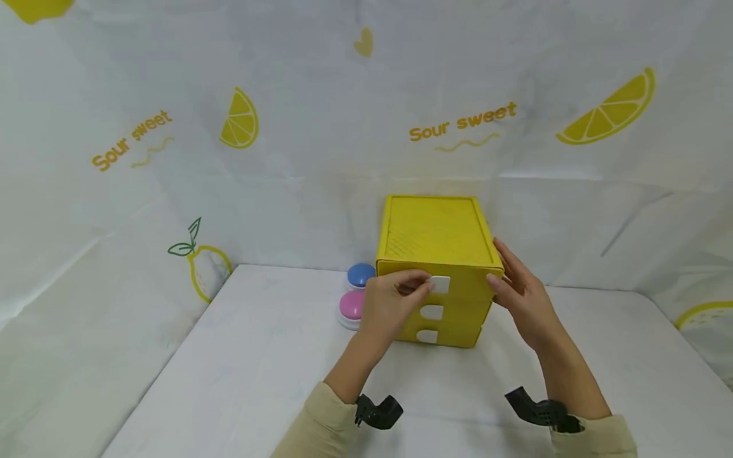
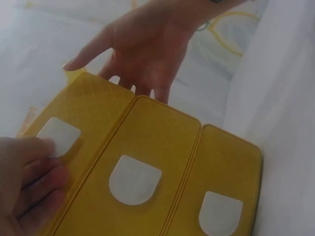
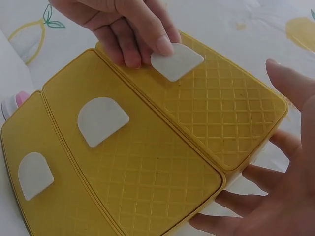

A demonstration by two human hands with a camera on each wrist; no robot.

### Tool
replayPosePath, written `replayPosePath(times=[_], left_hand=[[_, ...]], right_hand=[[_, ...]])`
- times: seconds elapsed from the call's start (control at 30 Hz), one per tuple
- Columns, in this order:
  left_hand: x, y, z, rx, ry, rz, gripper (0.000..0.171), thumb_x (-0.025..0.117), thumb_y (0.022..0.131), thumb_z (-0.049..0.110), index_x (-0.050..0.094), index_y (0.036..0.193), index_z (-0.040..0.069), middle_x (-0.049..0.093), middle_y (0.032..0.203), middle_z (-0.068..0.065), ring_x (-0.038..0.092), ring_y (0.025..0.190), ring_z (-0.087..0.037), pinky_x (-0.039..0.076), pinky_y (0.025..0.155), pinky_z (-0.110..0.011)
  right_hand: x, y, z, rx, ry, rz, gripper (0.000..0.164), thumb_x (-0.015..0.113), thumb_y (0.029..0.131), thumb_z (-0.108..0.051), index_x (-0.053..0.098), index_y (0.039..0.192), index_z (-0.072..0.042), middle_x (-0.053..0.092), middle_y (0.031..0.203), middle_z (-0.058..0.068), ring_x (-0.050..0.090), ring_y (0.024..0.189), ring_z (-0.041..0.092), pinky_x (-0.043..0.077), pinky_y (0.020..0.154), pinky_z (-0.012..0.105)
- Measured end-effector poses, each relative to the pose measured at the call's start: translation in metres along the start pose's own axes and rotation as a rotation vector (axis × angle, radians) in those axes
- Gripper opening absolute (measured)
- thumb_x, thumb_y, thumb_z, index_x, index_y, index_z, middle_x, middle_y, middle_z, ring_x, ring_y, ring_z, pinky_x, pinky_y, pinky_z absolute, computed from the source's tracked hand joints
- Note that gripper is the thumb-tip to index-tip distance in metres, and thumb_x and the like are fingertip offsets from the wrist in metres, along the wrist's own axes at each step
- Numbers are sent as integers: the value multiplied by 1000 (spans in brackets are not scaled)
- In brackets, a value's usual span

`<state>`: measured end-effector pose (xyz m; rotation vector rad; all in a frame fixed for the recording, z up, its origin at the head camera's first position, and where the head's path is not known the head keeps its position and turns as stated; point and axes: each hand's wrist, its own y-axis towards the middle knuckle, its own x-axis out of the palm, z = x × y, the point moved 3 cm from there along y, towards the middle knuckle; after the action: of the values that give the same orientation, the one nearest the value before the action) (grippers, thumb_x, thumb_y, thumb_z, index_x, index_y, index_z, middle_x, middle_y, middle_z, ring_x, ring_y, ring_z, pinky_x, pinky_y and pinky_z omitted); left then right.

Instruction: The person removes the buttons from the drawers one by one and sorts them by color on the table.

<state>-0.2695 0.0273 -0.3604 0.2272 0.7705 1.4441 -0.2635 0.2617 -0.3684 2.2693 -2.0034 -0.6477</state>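
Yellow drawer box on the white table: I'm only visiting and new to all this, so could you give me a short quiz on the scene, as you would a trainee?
1. True or false: the left hand pinches the white handle of the top drawer.
2. In the head view, which side of the yellow box does the right hand touch? A) left B) right C) back
3. What colours are the two round domes beside the yellow box?

Key: 1. True. 2. B. 3. Pink and blue.
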Motion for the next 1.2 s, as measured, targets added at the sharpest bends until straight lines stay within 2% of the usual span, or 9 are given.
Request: replayPosePath(times=[0.23, 0.4, 0.67, 0.9, 1.03, 1.2], left_hand=[[1, 1, -5, 11, -15, -8, 16, 77, 90, 17, 79, 102, 6, 79, 90, -7, 76, 78, -15, 59, 72, -15], [-2, -9, -14, -50, -43, -24, 18, 76, 91, 17, 78, 104, 5, 79, 95, -8, 76, 83, -17, 59, 75, -16], [-4, -22, -30, -102, 42, -90, 20, 76, 91, 18, 77, 108, 6, 80, 98, -7, 77, 88, -16, 58, 76, -14], [-1, -30, -40, -200, -6, -151, 24, 77, 91, 21, 77, 112, 9, 79, 103, -6, 76, 93, -16, 59, 80, -17], [4, -32, -42, -219, -17, -145, 24, 77, 90, 22, 78, 111, 10, 80, 101, -6, 76, 92, -14, 59, 79, -17], [11, -33, -48, -275, -12, -145, 25, 78, 90, 24, 79, 109, 9, 80, 99, -5, 77, 88, -11, 60, 75, -18]], right_hand=[[4, 1, 1, -5, -89, 81, 64, 51, 107, -30, 19, 162, -36, 27, 168, 12, 49, 123, -11, 51, 88, 9], [9, 1, 3, -56, -128, 147, 60, 51, 107, -27, 25, 160, -34, 36, 163, 18, 54, 115, -14, 53, 86, 9], [7, 1, 0, -104, -250, 157, 56, 50, 107, -25, 30, 159, -28, 37, 162, 16, 48, 113, -21, 49, 84, 4], [7, 1, -4, -172, -269, 155, 53, 55, 105, -17, 39, 155, -19, 35, 163, 14, 44, 117, -23, 46, 88, 2], [8, 0, -4, -198, -249, 171, 49, 57, 103, -13, 44, 150, -13, 32, 165, 13, 45, 119, -23, 47, 88, 2], [7, -1, -3, -192, -248, 181, 48, 57, 104, -13, 44, 150, -12, 31, 166, 12, 45, 120, -22, 46, 89, 2]])
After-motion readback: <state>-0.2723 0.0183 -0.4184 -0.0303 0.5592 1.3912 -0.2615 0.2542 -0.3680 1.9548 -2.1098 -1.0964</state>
